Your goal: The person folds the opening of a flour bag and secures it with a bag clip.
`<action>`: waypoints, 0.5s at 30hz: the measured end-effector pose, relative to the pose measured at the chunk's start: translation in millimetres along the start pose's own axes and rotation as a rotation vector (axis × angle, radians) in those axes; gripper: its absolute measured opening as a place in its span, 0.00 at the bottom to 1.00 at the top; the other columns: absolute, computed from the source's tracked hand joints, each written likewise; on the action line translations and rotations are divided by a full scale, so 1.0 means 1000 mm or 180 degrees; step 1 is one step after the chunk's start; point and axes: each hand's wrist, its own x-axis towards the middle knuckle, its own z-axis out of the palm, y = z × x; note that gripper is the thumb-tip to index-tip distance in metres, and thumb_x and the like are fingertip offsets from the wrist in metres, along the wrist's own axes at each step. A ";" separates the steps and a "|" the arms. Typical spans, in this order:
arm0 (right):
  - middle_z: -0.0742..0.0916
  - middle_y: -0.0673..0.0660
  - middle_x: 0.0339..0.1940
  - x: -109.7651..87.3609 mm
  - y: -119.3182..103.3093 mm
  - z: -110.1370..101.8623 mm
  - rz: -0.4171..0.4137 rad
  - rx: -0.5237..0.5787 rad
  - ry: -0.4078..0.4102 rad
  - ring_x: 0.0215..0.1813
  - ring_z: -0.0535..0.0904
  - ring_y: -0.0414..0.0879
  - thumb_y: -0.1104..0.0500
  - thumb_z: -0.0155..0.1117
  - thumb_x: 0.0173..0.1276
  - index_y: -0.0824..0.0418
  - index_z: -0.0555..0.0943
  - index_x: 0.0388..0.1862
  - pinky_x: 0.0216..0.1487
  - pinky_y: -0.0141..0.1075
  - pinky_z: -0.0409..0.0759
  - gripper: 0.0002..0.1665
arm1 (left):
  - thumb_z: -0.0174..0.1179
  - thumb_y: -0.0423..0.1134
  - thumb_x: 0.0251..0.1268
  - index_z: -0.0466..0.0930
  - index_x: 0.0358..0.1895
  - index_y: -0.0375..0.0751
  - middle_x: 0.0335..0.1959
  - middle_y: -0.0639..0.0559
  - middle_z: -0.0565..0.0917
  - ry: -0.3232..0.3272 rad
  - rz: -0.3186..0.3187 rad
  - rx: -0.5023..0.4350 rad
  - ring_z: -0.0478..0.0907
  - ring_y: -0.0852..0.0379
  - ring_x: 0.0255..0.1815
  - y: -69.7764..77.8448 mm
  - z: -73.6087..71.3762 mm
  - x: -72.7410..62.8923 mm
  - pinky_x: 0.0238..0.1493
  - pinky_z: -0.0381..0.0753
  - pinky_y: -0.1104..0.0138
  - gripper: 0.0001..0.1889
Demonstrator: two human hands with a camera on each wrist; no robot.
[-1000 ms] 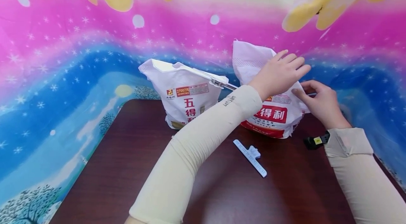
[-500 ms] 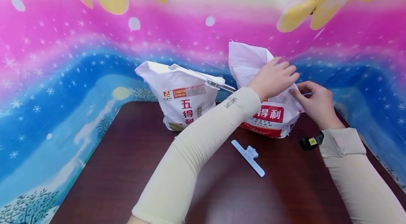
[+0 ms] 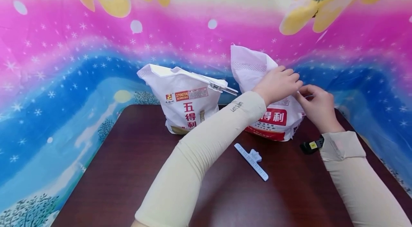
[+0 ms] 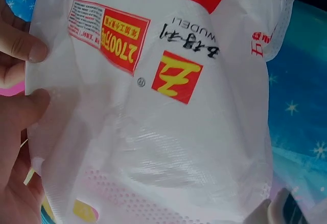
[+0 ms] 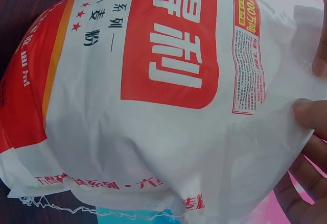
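A white flour bag with red printing stands at the right of the table, its upper part raised. My left hand reaches across to it and pinches its right edge near the top. Right beside it, my right hand pinches the same edge with thumb and fingers. The left wrist view shows the bag's printed face upside down, with thumb and finger tips at its edge. In the right wrist view my right thumb presses on the bag, with fingers behind it.
A second flour bag stands to the left, a long clip across its folded top. On the dark table lies a light blue sealing clip, in front of the right bag. A printed cloth backdrop hangs behind.
Both hands have come closer together at the bag's right edge. My left hand has gone slightly lower, and its fingers have bent in. The view has shifted a little.
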 end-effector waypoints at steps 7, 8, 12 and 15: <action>0.87 0.69 0.45 -0.002 0.001 0.003 0.0009 0.0023 -0.0010 0.47 0.83 0.63 0.56 0.67 0.73 0.69 0.85 0.50 0.38 0.09 0.61 0.16 | 0.53 0.48 0.79 0.71 0.72 0.58 0.69 0.59 0.75 -0.0135 0.0026 -0.0075 0.69 0.58 0.70 -0.004 -0.004 -0.002 0.69 0.66 0.67 0.22; 0.87 0.69 0.45 -0.002 0.002 0.003 0.0012 0.0031 -0.0023 0.47 0.83 0.63 0.56 0.67 0.73 0.69 0.85 0.50 0.38 0.09 0.62 0.17 | 0.54 0.48 0.78 0.70 0.72 0.57 0.69 0.59 0.75 -0.0156 0.0024 -0.0085 0.69 0.58 0.70 -0.005 -0.005 -0.002 0.70 0.65 0.67 0.22; 0.87 0.69 0.46 -0.005 0.005 0.002 0.0011 0.0051 -0.0077 0.47 0.83 0.63 0.57 0.67 0.73 0.69 0.84 0.51 0.37 0.09 0.64 0.17 | 0.55 0.48 0.78 0.70 0.73 0.57 0.69 0.58 0.75 -0.0206 0.0012 -0.0115 0.68 0.58 0.70 -0.010 -0.007 -0.005 0.72 0.64 0.67 0.24; 0.86 0.69 0.46 -0.010 0.009 0.000 0.0035 0.0050 -0.0119 0.46 0.83 0.63 0.57 0.66 0.73 0.70 0.84 0.51 0.36 0.09 0.64 0.16 | 0.55 0.46 0.78 0.70 0.73 0.56 0.69 0.58 0.74 -0.0208 0.0021 -0.0141 0.68 0.58 0.71 -0.014 -0.009 -0.007 0.73 0.64 0.67 0.23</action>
